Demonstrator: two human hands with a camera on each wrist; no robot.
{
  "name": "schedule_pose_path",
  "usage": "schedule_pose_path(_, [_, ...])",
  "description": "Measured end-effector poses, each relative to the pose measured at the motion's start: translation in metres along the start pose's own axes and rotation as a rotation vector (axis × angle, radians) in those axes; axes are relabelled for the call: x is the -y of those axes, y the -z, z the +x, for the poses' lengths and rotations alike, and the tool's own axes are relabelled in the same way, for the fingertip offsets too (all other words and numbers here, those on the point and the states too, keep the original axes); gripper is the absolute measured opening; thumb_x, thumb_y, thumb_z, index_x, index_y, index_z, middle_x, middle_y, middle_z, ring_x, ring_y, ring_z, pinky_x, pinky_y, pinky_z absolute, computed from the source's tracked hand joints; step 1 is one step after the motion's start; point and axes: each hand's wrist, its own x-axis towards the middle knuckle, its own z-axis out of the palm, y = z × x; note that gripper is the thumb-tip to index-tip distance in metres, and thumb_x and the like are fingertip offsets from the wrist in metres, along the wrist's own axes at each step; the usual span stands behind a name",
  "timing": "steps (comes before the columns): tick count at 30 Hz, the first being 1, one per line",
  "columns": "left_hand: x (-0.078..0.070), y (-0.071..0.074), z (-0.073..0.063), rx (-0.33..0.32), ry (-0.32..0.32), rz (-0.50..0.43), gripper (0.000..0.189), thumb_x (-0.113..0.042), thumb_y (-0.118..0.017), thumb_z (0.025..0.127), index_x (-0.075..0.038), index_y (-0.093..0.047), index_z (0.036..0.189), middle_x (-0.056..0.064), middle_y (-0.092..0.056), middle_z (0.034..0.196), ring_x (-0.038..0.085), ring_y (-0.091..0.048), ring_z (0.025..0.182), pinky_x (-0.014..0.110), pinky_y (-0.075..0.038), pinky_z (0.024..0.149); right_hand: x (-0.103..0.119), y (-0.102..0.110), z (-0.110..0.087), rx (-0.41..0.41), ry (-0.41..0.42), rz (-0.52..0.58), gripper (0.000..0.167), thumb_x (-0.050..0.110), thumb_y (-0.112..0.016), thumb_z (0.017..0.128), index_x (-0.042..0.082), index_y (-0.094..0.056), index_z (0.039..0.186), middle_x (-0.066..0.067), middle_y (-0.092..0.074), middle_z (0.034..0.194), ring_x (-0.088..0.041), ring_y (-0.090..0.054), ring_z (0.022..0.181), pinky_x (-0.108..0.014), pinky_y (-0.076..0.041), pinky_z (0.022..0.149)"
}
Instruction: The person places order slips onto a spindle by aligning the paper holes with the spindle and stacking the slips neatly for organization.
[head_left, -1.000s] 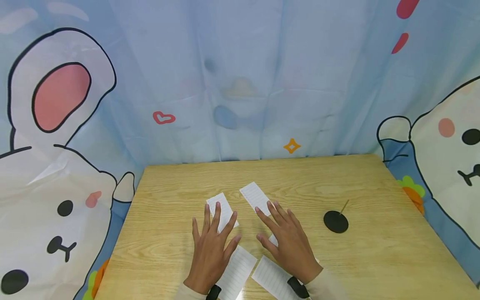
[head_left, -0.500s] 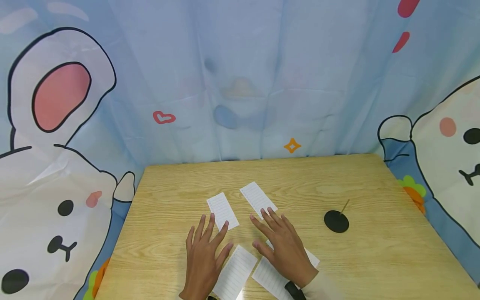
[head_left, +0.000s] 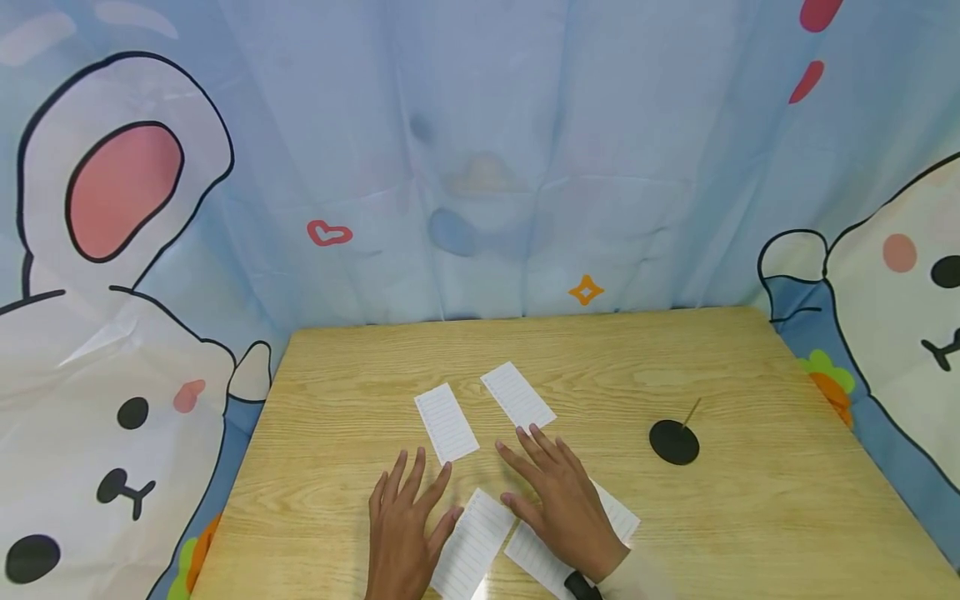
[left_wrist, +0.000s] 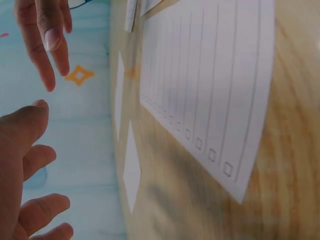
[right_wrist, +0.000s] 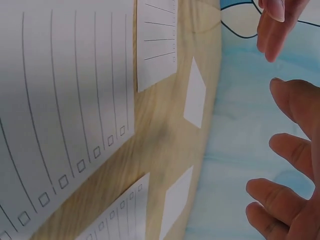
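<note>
Both hands are held over the table with fingers spread and nothing in them. My left hand (head_left: 403,529) is at the left side of a lined sheet with small checkboxes (head_left: 474,542), its thumb overlapping that sheet's edge in the head view. My right hand (head_left: 566,510) overlaps two more lined sheets, one lower left (head_left: 534,557) and one lower right (head_left: 617,510), hiding part of each. Farther out lie a left sheet (head_left: 447,421) and a right sheet (head_left: 517,393); the right hand's fingertips overlap the latter's near end. The wrist views show the fingers raised above the paper.
A black disc (head_left: 673,442) with a thin tan stick (head_left: 692,412) stands toward the right of the wooden table (head_left: 337,400). Behind the table hangs a light blue curtain (head_left: 480,100) printed with cartoon animals.
Both hands have drawn back toward the body, uncovering the two far sheets and more of the lower-right sheet. The sheets and disc stay where they were.
</note>
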Motion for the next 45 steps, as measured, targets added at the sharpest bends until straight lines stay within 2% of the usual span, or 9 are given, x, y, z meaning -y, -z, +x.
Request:
schedule_pose_path(12, [0.008,-0.008,-0.018,-0.06,0.015,0.024,0.052,-0.038,-0.087,0.082,-0.024,-0.076,0.131,0.019,-0.065,0.147,0.045,-0.056,0.14,0.067,-0.043,0.107,-0.004,-0.008,-0.005,0.002,0.005,-0.02,0.06,0.04,-0.085,0.088,0.024,-0.068,0.143,-0.015,-0.062,0.152,-0.038,-0.055,0.145,-0.066,-0.043,0.115])
schedule_pose_path(19, [0.014,-0.012,-0.027,-0.12,-0.019,0.025,0.054,-0.039,-0.089,0.076,-0.026,-0.079,0.127,0.018,-0.068,0.144,0.042,-0.059,0.135,0.063,-0.046,0.102,-0.004,-0.011,-0.008,0.013,-0.01,-0.027,0.057,0.041,-0.086,0.086,0.024,-0.072,0.139,-0.013,-0.062,0.152,-0.037,-0.055,0.146,-0.066,-0.042,0.116])
schedule_pose_path(25, [0.02,-0.017,-0.034,-0.159,-0.044,0.036,0.055,-0.038,-0.092,0.07,-0.026,-0.081,0.122,0.018,-0.071,0.139,0.041,-0.062,0.129,0.06,-0.047,0.096,-0.003,-0.014,-0.01,0.023,-0.051,0.022,0.052,0.038,-0.089,0.082,0.025,-0.077,0.131,-0.011,-0.064,0.151,-0.037,-0.055,0.145,-0.065,-0.04,0.117])
schedule_pose_path(32, [0.027,-0.016,-0.043,-0.157,-0.051,0.057,0.047,-0.045,-0.09,0.072,-0.028,-0.083,0.115,0.014,-0.073,0.137,0.039,-0.065,0.125,0.058,-0.049,0.091,-0.003,-0.019,-0.014,0.041,-0.062,-0.002,0.047,0.04,-0.092,0.078,0.025,-0.081,0.121,-0.008,-0.067,0.148,-0.034,-0.058,0.141,-0.061,-0.042,0.117])
schedule_pose_path(36, [0.03,-0.015,-0.047,-0.141,-0.049,0.071,0.047,-0.044,-0.092,0.068,-0.028,-0.084,0.112,0.014,-0.074,0.135,0.04,-0.066,0.123,0.059,-0.053,0.089,-0.003,-0.02,-0.014,0.073,-0.079,0.005,0.044,0.041,-0.092,0.076,0.023,-0.083,0.116,-0.007,-0.068,0.146,-0.034,-0.058,0.141,-0.062,-0.041,0.118])
schedule_pose_path(40, [0.031,-0.014,-0.048,-0.126,-0.024,0.053,0.046,-0.038,-0.097,0.062,-0.028,-0.085,0.105,0.013,-0.076,0.131,0.04,-0.068,0.119,0.062,-0.054,0.084,-0.002,-0.023,-0.015,0.074,-0.087,0.019,0.042,0.04,-0.094,0.073,0.022,-0.085,0.11,-0.008,-0.07,0.143,-0.035,-0.059,0.139,-0.063,-0.041,0.117])
schedule_pose_path(45, [0.031,-0.014,-0.05,-0.117,0.019,0.012,0.038,-0.034,-0.1,0.058,-0.027,-0.085,0.093,0.009,-0.08,0.121,0.035,-0.069,0.11,0.058,-0.052,0.08,-0.002,-0.026,-0.016,0.077,-0.11,0.027,0.038,0.04,-0.095,0.071,0.022,-0.085,0.103,-0.007,-0.071,0.141,-0.034,-0.06,0.138,-0.061,-0.043,0.116])
